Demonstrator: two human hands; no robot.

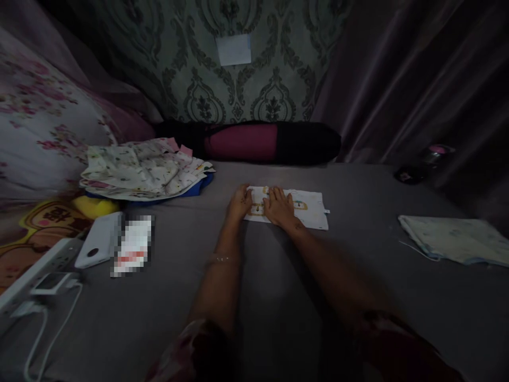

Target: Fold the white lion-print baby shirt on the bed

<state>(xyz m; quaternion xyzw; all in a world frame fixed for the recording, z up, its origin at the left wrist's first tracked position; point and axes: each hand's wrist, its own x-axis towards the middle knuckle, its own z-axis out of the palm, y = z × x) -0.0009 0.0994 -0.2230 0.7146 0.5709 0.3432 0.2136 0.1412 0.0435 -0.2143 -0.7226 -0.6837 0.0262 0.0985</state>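
A small white printed cloth (308, 208), folded into a rectangle, lies flat on the grey bed sheet (278, 297) in front of me. My left hand (239, 202) rests at the cloth's left edge with its fingers curled against it. My right hand (279, 206) lies flat on top of the cloth's left half, fingers spread, pressing it down. Both arms stretch forward from the bottom of the view. A thin bracelet sits on my left wrist.
A pile of printed white clothes (143, 168) over something blue lies at the left. A folded pale cloth (453, 240) is at the right. A white power bank (98, 240), power strip (35, 268) and cable sit at the left. A dark pink bolster (254, 141) lines the wall.
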